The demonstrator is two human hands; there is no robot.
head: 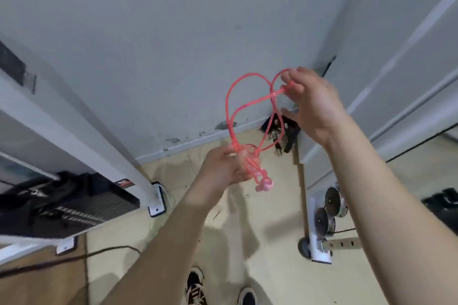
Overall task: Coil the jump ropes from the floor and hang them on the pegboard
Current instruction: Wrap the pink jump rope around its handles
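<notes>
grey painted wall (148, 57) and beige floor (272, 218) form the background. thin pink plastic jump rope (229, 99) hangs in the air between both hands. left hand (221, 168) grip is curled round the gathered coils just above the pale pink handles (264, 186). right hand (314, 106) grip pinches the top of an open loop. judged light, limp yet springy, and somewhat slick: take hold at the bundled crossing, not at a single strand.

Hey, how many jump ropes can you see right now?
1: the pink jump rope, held up between both hands, its bundled end gripped by the left hand, a loop pinched by the right hand. The dark tangle in the floor corner may hide others.
</notes>
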